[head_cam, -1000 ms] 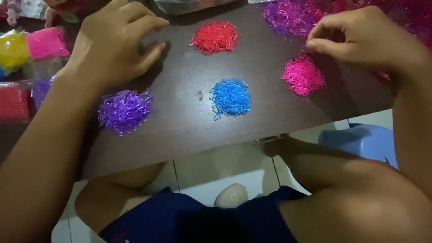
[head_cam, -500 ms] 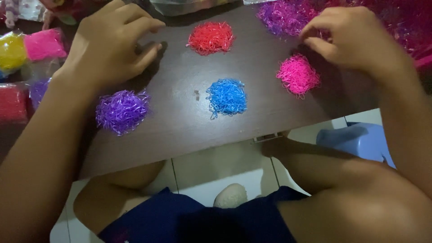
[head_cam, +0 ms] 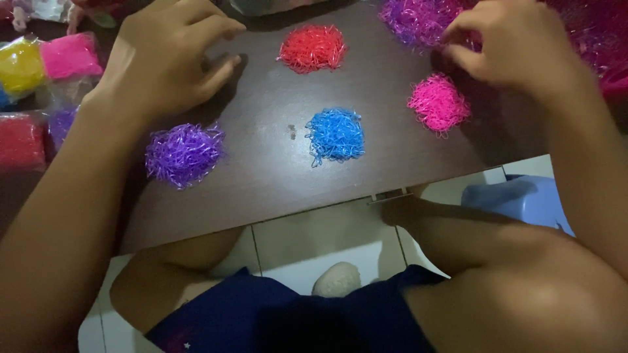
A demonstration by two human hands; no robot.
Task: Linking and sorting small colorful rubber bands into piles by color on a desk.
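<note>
I see the left hand (head_cam: 167, 62) resting loosely curled on the table (head_cam: 261, 176), holding nothing. The right hand (head_cam: 517, 42) pinches at the mixed pile (head_cam: 418, 19); I cannot tell what it grips.

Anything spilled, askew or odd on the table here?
Nothing stands out. Four tidy piles sit apart on the dark table: purple pile, red pile, blue pile, pink pile. Only a tiny speck lies loose beside the blue pile.

Dim indoor light, colours oversaturated. Soft sheen on dark table (head_cam: 275, 140) at centre. Heavy shadow at 9 o'clock and 6 o'clock. Slight blur at 1 o'clock, noisy grain throughout.
</note>
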